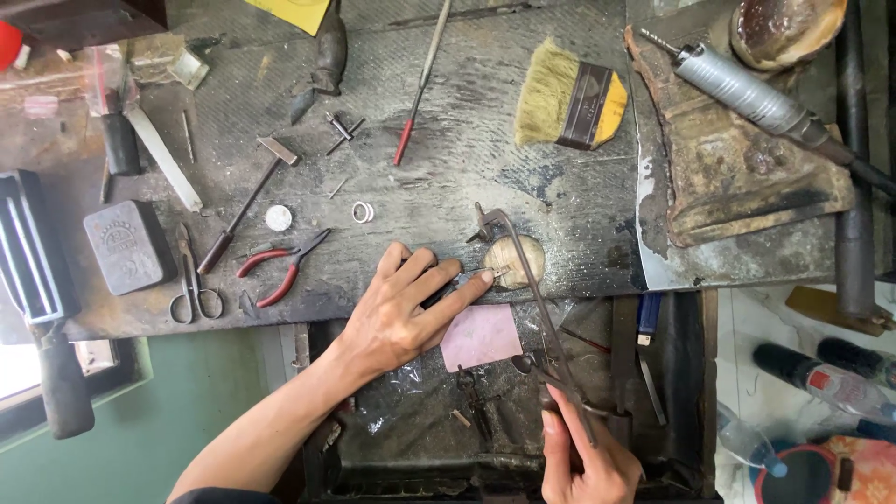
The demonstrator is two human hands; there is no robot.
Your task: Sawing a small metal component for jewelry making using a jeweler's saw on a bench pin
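Head view: a grey, worn workbench (pixel 523 201) seen from above, with a dark tray under its front edge.
Left hand (pixel 401 308): it lies flat on the bench edge, fingers stretched and a little apart – the index fingertip presses a small metal piece (pixel 492 273) on the round wooden peg (pixel 515 259).
Right hand (pixel 588 457): closed around the handle of the jeweller's saw (pixel 537 299), low in the picture.
Saw: its frame goes from the right hand up to the peg, and the far end stands just over the small piece.
Small piece: on the peg, at the front edge of the bench, between fingertip and saw.
Pink sheet (pixel 481 336): in the tray, just under the left fingers.
Near: red-handled pliers (pixel 280 266), scissors (pixel 194 285), a small hammer (pixel 247 201), a ring (pixel 362 213) – all left of the peg.
Far side: a flat brush (pixel 569 93) and a grey rotary handpiece (pixel 747 89).
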